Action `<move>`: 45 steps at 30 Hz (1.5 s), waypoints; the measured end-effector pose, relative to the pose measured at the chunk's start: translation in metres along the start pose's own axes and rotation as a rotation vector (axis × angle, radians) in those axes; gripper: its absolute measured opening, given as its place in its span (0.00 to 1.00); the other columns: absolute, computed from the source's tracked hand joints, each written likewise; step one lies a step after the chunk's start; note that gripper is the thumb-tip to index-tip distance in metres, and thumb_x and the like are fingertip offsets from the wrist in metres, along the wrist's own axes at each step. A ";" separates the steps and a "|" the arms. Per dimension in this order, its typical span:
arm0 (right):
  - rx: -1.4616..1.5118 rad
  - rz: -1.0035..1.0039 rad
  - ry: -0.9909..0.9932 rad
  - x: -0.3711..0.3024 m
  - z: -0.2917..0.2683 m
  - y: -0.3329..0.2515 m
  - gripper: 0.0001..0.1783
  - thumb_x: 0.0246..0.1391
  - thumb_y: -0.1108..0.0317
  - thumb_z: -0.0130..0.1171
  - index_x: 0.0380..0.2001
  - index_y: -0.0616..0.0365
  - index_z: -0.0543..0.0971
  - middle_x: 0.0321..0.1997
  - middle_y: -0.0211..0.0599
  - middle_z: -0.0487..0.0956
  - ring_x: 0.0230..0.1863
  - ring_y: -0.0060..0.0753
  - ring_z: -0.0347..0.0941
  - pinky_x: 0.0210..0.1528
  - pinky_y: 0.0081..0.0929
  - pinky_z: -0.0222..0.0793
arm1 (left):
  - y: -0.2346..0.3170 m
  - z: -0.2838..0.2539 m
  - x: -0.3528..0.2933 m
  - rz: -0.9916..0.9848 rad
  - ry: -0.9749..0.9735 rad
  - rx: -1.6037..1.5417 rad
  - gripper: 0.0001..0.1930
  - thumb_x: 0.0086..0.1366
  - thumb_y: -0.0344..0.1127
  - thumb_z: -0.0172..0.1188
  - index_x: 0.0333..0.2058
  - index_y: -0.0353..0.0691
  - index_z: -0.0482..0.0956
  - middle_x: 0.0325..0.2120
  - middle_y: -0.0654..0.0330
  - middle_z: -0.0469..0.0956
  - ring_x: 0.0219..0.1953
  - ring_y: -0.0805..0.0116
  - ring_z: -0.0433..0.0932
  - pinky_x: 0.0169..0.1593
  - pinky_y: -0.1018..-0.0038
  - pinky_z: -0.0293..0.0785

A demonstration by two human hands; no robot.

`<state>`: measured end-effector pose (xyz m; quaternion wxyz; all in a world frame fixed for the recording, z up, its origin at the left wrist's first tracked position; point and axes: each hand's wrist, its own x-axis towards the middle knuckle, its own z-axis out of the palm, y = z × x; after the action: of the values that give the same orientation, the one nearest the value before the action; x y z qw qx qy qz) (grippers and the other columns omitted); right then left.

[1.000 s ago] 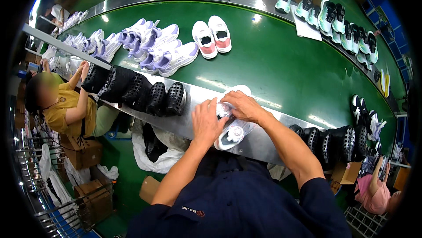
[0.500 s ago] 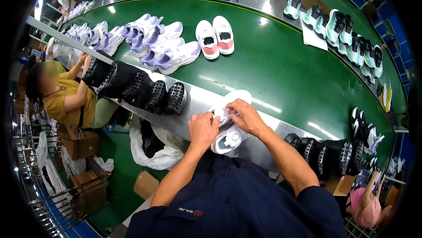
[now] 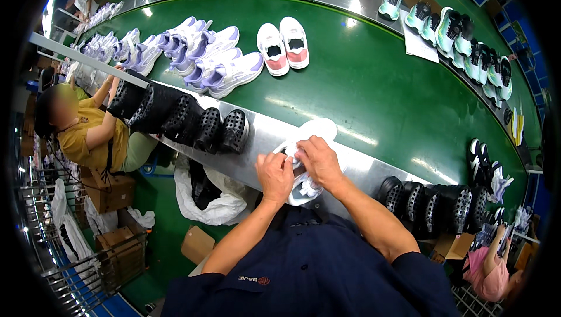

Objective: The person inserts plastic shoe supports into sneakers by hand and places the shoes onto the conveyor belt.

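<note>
From my remote seat I see a near white shoe (image 3: pixel 299 200) at six o'clock from a far white shoe (image 3: pixel 320 131), both at the steel strip (image 3: pixel 361 171). The left hand (image 3: pixel 274 173), fingers bent and nearly closed, meets the far shoe's opening from eight o'clock; the right hand (image 3: pixel 319 162), half curled, from four. What either pinches I cannot tell, fingertips being partly hidden. Black perforated shoes (image 3: pixel 235 131) line ten and four o'clock. Beyond stand coral-heeled white shoes (image 3: pixel 298 58) at twelve, lilac-and-white shoes (image 3: pixel 235 75) towards eleven, mint-green shoes (image 3: pixel 448 27) at two.
</note>
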<state>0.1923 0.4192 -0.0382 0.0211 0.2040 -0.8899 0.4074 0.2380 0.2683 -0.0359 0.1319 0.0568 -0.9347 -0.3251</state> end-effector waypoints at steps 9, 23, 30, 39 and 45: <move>0.104 0.160 -0.102 -0.003 -0.006 -0.004 0.20 0.54 0.64 0.66 0.47 0.60 0.78 0.40 0.44 0.75 0.45 0.51 0.74 0.46 0.42 0.72 | -0.009 0.000 -0.006 -0.010 -0.025 -0.054 0.07 0.59 0.36 0.65 0.25 0.42 0.79 0.26 0.60 0.76 0.36 0.54 0.69 0.44 0.59 0.64; 0.288 0.106 -0.319 0.029 -0.020 0.005 0.18 0.46 0.72 0.68 0.43 0.60 0.79 0.44 0.47 0.75 0.46 0.53 0.74 0.49 0.40 0.72 | -0.008 -0.011 0.004 -0.035 -0.131 -0.101 0.06 0.57 0.33 0.65 0.24 0.42 0.78 0.23 0.62 0.75 0.33 0.56 0.70 0.40 0.60 0.64; 0.261 0.016 -0.627 0.068 -0.027 0.016 0.14 0.41 0.67 0.66 0.30 0.62 0.75 0.35 0.48 0.76 0.40 0.55 0.75 0.41 0.45 0.72 | -0.006 -0.003 0.014 0.012 -0.150 -0.013 0.09 0.55 0.33 0.63 0.20 0.40 0.74 0.21 0.60 0.72 0.30 0.57 0.68 0.38 0.61 0.62; 0.300 0.049 -0.352 0.027 -0.027 0.016 0.14 0.49 0.64 0.69 0.37 0.59 0.81 0.36 0.43 0.76 0.36 0.51 0.76 0.40 0.41 0.75 | -0.004 -0.007 0.014 0.005 -0.210 -0.037 0.09 0.56 0.31 0.62 0.21 0.40 0.72 0.21 0.60 0.70 0.30 0.58 0.66 0.39 0.62 0.61; 0.007 0.261 -0.172 0.007 -0.022 -0.004 0.19 0.48 0.56 0.72 0.34 0.60 0.80 0.35 0.42 0.76 0.33 0.45 0.78 0.35 0.40 0.75 | -0.007 -0.009 0.014 0.016 -0.239 -0.042 0.09 0.57 0.31 0.63 0.21 0.40 0.72 0.21 0.60 0.70 0.30 0.59 0.66 0.39 0.63 0.61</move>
<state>0.1848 0.4301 -0.0192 -0.1089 0.1206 -0.9060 0.3908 0.2269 0.2548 -0.0306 0.0230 0.0074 -0.9372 -0.3480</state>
